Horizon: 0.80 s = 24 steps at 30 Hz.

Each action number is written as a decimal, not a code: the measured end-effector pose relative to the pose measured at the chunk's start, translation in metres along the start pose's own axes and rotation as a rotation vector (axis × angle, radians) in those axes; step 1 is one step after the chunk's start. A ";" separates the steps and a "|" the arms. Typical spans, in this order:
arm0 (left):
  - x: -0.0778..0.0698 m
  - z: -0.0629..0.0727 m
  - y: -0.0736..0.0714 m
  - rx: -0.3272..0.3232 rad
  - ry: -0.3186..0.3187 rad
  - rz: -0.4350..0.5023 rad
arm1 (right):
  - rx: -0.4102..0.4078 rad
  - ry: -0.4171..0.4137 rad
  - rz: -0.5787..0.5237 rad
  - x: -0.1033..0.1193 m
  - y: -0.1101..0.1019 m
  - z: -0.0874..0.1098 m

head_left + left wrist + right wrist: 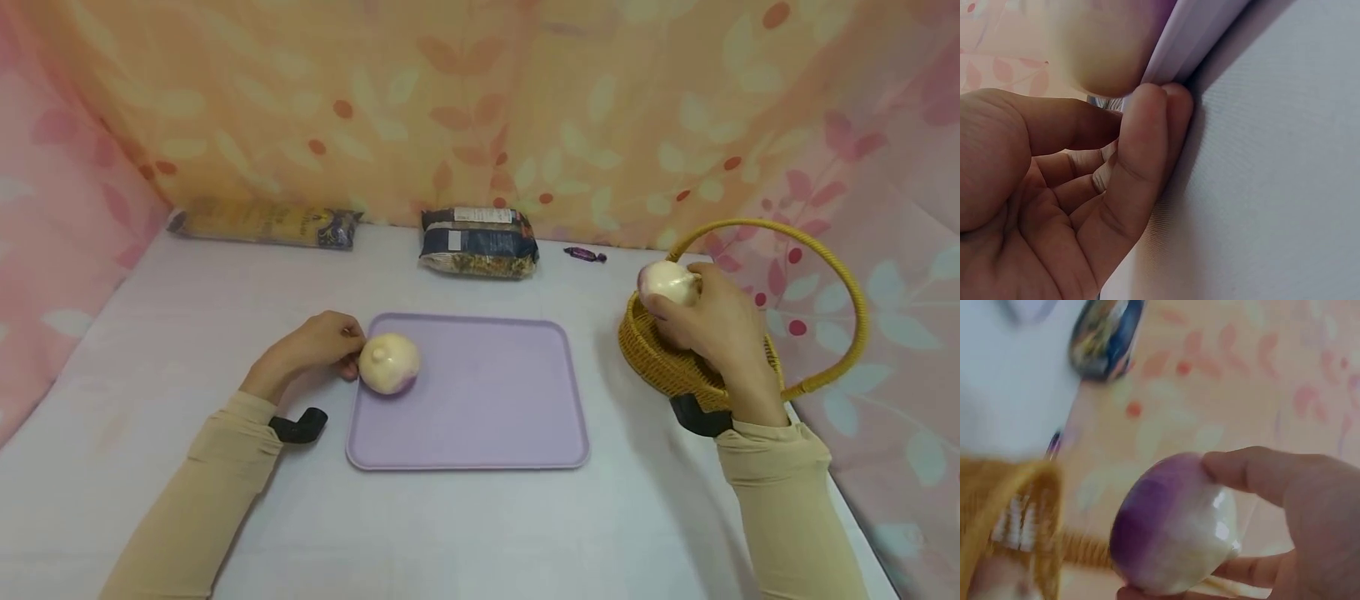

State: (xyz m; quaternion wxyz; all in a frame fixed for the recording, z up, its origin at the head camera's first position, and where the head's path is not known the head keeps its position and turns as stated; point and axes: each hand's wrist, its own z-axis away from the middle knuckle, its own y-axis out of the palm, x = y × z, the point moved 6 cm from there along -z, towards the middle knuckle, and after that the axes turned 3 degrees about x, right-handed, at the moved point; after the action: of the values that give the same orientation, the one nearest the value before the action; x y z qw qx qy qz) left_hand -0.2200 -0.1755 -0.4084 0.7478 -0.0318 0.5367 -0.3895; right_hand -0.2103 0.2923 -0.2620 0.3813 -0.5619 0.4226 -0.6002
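A purple-and-white turnip (1172, 531) is gripped by my right hand (708, 321), held up over the yellow wicker basket (667, 375). Inside the basket, a blurred pale round thing (1004, 581) shows in the right wrist view. On the left side of the lilac tray (480, 400) sits a second turnip (388, 364), its purple side down. My left hand (318, 346) is at the tray's left edge beside that turnip. In the left wrist view its thumb and curled fingers (1141, 137) pinch the tray rim.
Along the back of the white table lie a long yellow packet (262, 223), a dark blue packet (480, 242) and a small purple wrapped candy (585, 254). The basket's tall handle (855, 300) leans to the right. Floral curtains (480, 100) border the table.
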 end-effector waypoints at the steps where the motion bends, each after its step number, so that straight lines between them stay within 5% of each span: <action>1: 0.000 0.000 -0.001 -0.003 0.000 -0.001 | 0.003 -0.030 -0.011 0.012 0.002 0.000; 11: 0.003 0.000 0.001 -0.010 0.006 0.055 | 0.115 -0.408 -0.004 0.125 0.077 0.001; 17: 0.001 0.000 0.002 -0.011 0.008 0.034 | 0.207 -0.514 0.050 0.169 0.124 0.010; 24: 0.000 0.000 0.002 -0.017 0.004 0.029 | 0.243 -0.593 0.081 0.198 0.152 0.015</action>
State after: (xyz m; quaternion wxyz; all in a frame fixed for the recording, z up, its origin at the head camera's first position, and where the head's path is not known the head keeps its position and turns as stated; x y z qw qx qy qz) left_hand -0.2183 -0.1742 -0.4096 0.7520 -0.0295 0.5418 -0.3743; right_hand -0.2132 0.0531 -0.3345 0.5756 -0.6453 0.2403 -0.4410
